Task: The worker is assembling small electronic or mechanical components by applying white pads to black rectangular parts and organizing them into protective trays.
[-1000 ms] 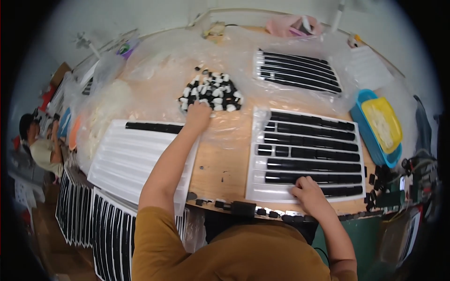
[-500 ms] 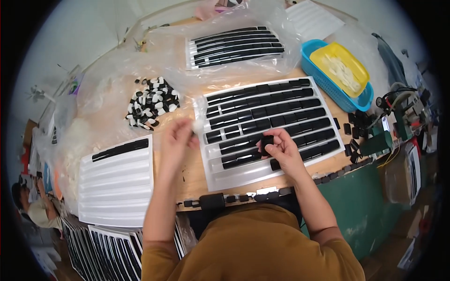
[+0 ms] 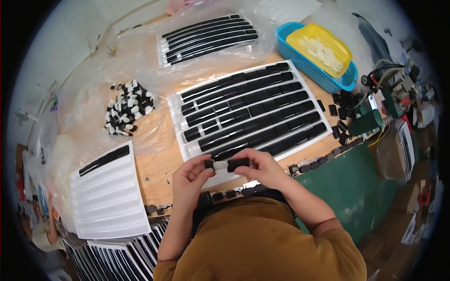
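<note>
In front of my body, over the near edge of a white ridged tray (image 3: 190, 151), my two hands meet. My left hand (image 3: 188, 180) pinches a small piece with a black end and a white part (image 3: 220, 166). My right hand (image 3: 265, 169) grips a short black block (image 3: 238, 164) between thumb and fingers. The two pieces are end to end, the white part against or just beside the black block; whether they are joined I cannot tell. Black blocks (image 3: 262, 112) fill most of the tray's rows.
Left of the tray lies a pile of black and white pieces (image 3: 129, 107) on plastic film. A mostly bare white tray (image 3: 105, 201) is nearer. A yellow basket (image 3: 344, 54) sits in a blue basket (image 3: 300, 61). Loose black blocks (image 3: 342, 112) lie by a green machine (image 3: 368, 122).
My left hand has come from beside the tray toward my right hand, bringing a black-and-white piece. My right hand has drawn nearer my body with the black block. The whole view has shifted.
</note>
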Demonstrator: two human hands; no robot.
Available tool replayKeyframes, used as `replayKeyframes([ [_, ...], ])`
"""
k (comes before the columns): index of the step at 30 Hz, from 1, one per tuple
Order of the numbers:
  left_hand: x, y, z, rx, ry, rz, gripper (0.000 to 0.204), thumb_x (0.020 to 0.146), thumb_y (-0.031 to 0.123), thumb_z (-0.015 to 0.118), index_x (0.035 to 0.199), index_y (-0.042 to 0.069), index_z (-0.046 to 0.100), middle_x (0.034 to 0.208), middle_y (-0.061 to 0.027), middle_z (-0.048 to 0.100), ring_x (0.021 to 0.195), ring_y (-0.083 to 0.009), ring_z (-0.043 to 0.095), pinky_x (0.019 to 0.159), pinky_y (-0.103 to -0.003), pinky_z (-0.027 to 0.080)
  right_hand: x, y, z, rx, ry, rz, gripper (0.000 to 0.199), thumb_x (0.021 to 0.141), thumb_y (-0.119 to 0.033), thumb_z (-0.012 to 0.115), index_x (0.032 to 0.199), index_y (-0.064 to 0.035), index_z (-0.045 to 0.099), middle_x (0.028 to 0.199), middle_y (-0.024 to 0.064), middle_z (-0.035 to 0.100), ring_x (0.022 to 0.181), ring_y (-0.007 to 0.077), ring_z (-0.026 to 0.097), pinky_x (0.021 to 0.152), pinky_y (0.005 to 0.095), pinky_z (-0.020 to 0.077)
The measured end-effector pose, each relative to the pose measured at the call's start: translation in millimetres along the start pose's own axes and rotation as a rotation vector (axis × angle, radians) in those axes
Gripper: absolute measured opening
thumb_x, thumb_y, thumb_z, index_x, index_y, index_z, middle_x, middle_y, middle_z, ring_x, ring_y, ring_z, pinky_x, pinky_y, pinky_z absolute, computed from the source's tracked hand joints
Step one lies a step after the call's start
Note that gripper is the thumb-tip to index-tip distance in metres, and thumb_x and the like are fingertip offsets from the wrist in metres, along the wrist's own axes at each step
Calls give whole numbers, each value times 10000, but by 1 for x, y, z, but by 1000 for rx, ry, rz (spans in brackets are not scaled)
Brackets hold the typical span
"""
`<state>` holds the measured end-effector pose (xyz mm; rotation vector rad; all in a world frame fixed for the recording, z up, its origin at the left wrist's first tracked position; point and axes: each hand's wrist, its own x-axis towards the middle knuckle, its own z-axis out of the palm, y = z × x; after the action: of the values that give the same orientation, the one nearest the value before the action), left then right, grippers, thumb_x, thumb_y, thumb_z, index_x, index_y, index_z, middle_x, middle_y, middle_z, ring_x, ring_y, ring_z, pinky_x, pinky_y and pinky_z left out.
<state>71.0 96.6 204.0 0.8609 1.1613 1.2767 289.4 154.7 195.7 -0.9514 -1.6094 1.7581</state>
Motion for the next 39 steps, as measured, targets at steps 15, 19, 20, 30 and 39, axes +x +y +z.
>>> replayKeyframes([
  [15,-12,-7,2,89,-145,-85,332,811,-74,681,1137,-33,641,932,-87,686,771,-101,647,694,-215,535,-5,-11,13,-326,-88,-151,227,875,-188,668,1031,-39,597,856,166,652,754,339,646,640,364,489],
  [19,-18,-3,1,169,-99,-122,333,823,-39,691,1151,-30,638,956,-85,682,797,-104,646,719,-230,540,-5,-5,26,-355,-106,-150,210,877,-174,663,1028,-44,600,799,158,647,717,294,646,628,345,487],
  [20,-18,-3,-1,172,-53,-114,333,823,-39,691,1151,-30,638,956,-85,682,797,-104,646,719,-230,540,-5,-4,29,-355,-74,-131,197,885,-169,657,1021,-40,598,802,132,653,715,242,645,625,333,487],
  [30,-13,-23,10,-45,-42,88,531,1029,429,291,1344,38,466,1371,-92,471,1269,-192,429,1061,-357,333,-11,-2,51,2,-279,120,144,945,-131,567,1030,-47,486,861,-4,532,788,64,477,706,222,403],
  [39,-13,-8,12,-286,-4,-1,682,964,613,313,1330,46,412,1342,-118,486,1239,-191,445,1012,-359,370,3,-1,75,59,-313,-103,185,986,-237,500,1043,-102,387,688,-33,428,529,38,338,478,199,270],
])
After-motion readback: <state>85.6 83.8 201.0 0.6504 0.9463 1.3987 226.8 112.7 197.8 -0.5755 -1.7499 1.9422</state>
